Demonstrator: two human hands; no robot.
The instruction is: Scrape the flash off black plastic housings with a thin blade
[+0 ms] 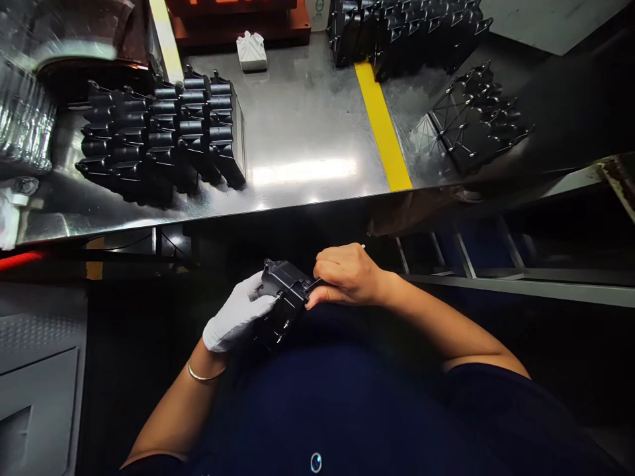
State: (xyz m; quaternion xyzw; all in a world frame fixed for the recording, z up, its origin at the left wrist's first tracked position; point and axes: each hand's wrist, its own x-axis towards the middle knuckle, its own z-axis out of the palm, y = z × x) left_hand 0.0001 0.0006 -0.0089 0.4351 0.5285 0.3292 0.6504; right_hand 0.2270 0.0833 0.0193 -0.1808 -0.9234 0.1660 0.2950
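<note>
Below the table's front edge, my left hand [235,316], in a white glove, grips a black moulded plastic part [285,284] with pegs along its lower side. My bare right hand [347,274] is closed around a thin tool [314,285] whose narrow dark end meets or nearly meets the part's right edge. Most of the tool is hidden in the fist, so its exact kind does not show. A small pale tip sticks out behind the knuckles.
Similar black parts stand in rows on the metal table [307,132], at left [163,132] and back right [407,33]. A smaller group [476,119] sits near the right edge. Yellow tape [381,125] crosses the table. A white tissue-like packet [252,51] lies at the back.
</note>
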